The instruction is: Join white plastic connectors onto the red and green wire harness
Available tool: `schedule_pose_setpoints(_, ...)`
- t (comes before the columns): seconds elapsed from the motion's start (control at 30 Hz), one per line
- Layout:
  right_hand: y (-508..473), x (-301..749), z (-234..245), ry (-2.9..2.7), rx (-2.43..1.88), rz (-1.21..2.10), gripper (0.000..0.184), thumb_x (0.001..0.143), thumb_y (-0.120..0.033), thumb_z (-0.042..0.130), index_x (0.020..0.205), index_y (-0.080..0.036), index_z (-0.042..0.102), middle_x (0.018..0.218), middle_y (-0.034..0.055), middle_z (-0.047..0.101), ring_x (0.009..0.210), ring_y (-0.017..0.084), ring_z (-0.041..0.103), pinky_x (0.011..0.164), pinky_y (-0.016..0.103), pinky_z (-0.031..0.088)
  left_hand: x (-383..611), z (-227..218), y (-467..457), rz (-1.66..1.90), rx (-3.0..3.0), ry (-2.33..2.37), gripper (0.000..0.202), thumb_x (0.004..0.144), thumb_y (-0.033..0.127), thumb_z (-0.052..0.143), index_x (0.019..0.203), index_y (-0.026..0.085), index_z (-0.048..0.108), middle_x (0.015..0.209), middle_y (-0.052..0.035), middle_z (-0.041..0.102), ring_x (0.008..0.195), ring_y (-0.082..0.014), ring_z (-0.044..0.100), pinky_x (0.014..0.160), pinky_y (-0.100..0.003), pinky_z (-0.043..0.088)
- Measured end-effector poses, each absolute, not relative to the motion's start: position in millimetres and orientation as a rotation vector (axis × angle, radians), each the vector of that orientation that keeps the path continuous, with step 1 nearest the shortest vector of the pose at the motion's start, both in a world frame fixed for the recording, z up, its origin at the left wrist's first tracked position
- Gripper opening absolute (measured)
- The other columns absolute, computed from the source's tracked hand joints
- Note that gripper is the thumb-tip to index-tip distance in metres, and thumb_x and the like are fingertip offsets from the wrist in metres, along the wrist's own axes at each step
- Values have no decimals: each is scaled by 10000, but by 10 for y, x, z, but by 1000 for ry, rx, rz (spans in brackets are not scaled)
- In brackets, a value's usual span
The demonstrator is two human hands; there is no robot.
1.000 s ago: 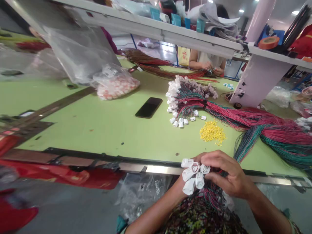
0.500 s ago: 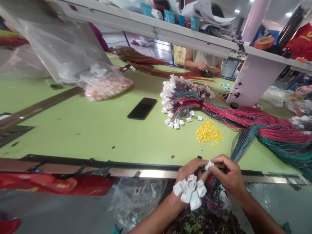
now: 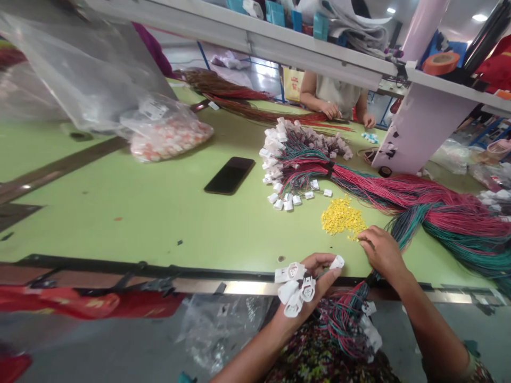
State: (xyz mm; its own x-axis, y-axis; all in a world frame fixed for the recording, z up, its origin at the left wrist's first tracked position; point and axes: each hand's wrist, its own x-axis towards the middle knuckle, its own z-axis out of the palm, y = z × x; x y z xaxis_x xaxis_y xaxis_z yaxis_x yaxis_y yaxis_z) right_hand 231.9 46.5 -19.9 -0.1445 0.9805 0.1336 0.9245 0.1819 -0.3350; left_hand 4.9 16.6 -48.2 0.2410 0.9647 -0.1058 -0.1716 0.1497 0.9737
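My left hand (image 3: 319,271) pinches one white plug connector (image 3: 337,262) between thumb and fingers. Several more white connectors (image 3: 293,287) stick out over the back of that hand, their wires running under the palm. At the right edge of a pile of small yellow pieces (image 3: 341,215), my right hand (image 3: 381,252) has its thumb and forefinger pinched together; whatever lies between the tips is too small to make out. Below the hands a bundle of red, green and dark wires (image 3: 345,319) hangs over the table edge into my lap, with white connectors at its lower end.
A thick wire harness bundle (image 3: 383,191) with white connectors lies across the right of the green table (image 3: 139,223). A black phone (image 3: 230,175) and a bag of orange-white parts (image 3: 170,135) lie to the left. A shelf (image 3: 255,45) spans above; a co-worker's hands (image 3: 331,110) are opposite.
My right hand has left the connector at my left hand and moved up and right to the yellow pile. My left hand has turned slightly, still gripping the connector. The co-worker's hands have parted.
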Motion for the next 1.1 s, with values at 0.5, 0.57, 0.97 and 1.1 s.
schedule_pose_setpoints(0.5,412,2310,-221,-1927,-1630,598,131,950,-258,544,889,-205,647,859,30,696,785,181,646,732,285,502,62,-404,155,1019,920,951,251,789,361,815,921,164,733,605,21,608,438,-60,416,399,-198,359)
schedule_pose_setpoints(0.57,367,2256,-148,-1812,-1553,833,152,947,-318,574,893,-197,649,811,13,684,732,165,629,676,265,496,73,-374,151,1035,883,965,265,781,369,826,916,164,730,643,6,642,435,-47,410,395,-194,337)
schedule_pose_setpoints(0.97,141,1873,-32,-1436,-1304,1262,298,907,-490,685,910,-196,632,717,-32,567,650,129,522,628,244,448,57,-241,116,1029,770,851,361,775,413,846,974,165,676,856,-44,744,451,-29,481,425,-180,344)
schedule_pose_setpoints(1.1,118,1841,-49,-1614,-1259,978,180,973,-374,610,923,-203,639,735,-21,549,626,129,493,577,243,420,73,-240,115,1037,754,858,370,774,410,845,967,154,661,780,-7,717,439,-22,473,426,-166,325)
